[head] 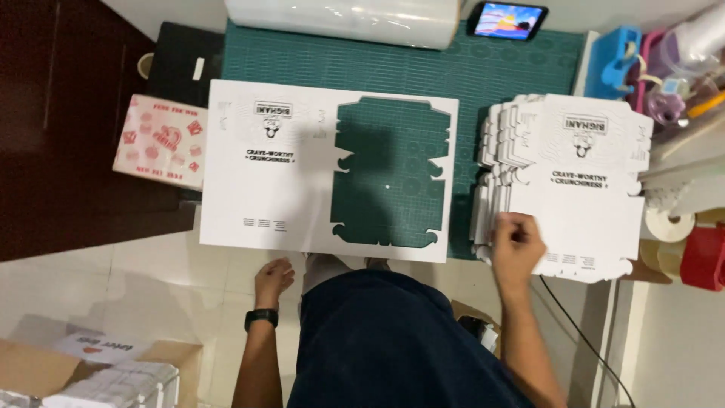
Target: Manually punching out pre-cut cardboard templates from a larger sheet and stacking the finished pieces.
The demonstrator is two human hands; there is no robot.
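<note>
White printed cardboard fills the scene: the right hand (pixel 516 243) rests with fingers curled loosely together on the near left corner of the stack of die-cut white box blanks (pixel 574 181), seemingly squaring or setting down the top blank. The left hand (pixel 273 278), fingers bent and holding nothing, sits just below the near edge of the large white cardboard sheet with a box-shaped cutout (pixel 302 170), which lies on the green cutting mat (pixel 408 64) of the bench, well to the right hand's left. By the look of it, that leftover sheet calls for clearing next.
</note>
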